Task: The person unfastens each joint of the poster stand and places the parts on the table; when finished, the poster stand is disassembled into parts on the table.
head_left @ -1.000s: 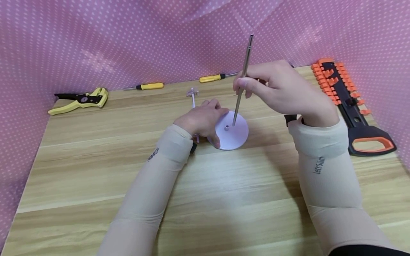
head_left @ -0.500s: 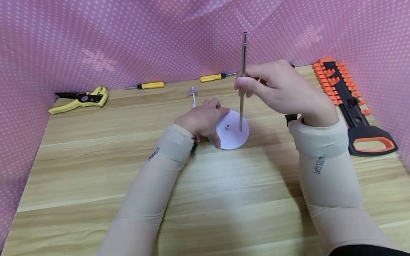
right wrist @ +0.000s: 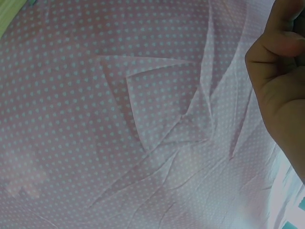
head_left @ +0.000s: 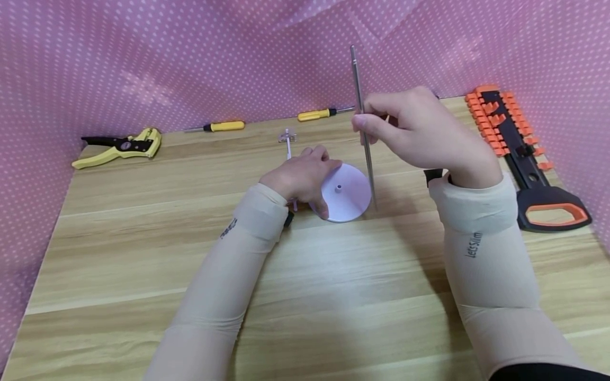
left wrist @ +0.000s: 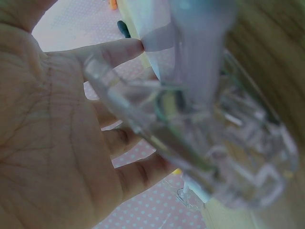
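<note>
My left hand (head_left: 305, 174) holds the rim of a round white disc (head_left: 350, 196), thumb at its near side and index finger at its far side. A small round stub with a hole marks the disc's middle. Behind that hand, a thin pale rod with a clear plastic end piece (head_left: 287, 137) shows; the left wrist view has clear plastic parts (left wrist: 205, 143) close beside the palm. My right hand (head_left: 405, 129) pinches a slim metal rod (head_left: 367, 145) between thumb and fingers. It stands nearly upright, its lower end just past the disc's right edge. The right wrist view misses the rod.
Yellow-handled screwdrivers (head_left: 227, 126) lie along the table's back edge. Yellow and black wire strippers (head_left: 121, 149) sit at the back left. A black and orange rack with a handle (head_left: 524, 153) lies at the right. Pink dotted cloth (head_left: 238, 58) hangs behind the wooden table (head_left: 143, 254).
The metal rod has swung in my right hand: its lower end moved right, from near the disc's middle to beyond its rim, and its top tipped left. My left hand stays put.
</note>
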`<action>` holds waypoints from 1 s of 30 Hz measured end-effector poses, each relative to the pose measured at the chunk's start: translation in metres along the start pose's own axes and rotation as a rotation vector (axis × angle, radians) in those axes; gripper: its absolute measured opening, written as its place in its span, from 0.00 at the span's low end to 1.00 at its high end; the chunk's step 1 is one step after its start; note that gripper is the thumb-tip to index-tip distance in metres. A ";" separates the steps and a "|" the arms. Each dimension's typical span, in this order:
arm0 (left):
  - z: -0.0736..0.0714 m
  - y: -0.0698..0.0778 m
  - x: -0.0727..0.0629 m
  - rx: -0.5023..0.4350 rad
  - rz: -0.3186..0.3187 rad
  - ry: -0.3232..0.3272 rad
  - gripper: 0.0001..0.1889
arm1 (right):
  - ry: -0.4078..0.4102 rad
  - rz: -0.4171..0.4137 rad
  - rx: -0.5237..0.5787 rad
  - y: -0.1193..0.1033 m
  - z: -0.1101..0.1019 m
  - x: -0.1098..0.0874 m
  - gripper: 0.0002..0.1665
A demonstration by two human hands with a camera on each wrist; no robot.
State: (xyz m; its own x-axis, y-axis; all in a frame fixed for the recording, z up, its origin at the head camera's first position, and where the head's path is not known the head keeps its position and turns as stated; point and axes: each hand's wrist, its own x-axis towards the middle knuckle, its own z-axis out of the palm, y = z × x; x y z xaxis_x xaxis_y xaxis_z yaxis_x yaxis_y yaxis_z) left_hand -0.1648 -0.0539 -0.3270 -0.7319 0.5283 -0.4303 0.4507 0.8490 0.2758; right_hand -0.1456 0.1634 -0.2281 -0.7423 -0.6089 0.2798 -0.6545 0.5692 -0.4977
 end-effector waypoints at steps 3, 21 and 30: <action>0.000 0.000 0.000 -0.006 0.000 0.001 0.65 | 0.010 0.009 -0.010 0.000 0.000 0.000 0.15; -0.001 -0.001 0.001 -0.011 0.002 0.004 0.65 | 0.026 0.168 -0.082 0.007 -0.004 0.001 0.19; -0.001 -0.001 0.001 0.004 0.001 -0.009 0.65 | -0.064 0.244 -0.169 0.014 -0.005 0.002 0.16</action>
State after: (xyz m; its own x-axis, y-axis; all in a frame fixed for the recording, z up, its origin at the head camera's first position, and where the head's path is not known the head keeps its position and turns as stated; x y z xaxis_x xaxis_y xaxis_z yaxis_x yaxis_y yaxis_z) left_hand -0.1662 -0.0541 -0.3267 -0.7270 0.5292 -0.4375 0.4536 0.8485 0.2726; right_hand -0.1573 0.1728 -0.2306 -0.8735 -0.4734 0.1138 -0.4766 0.7835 -0.3987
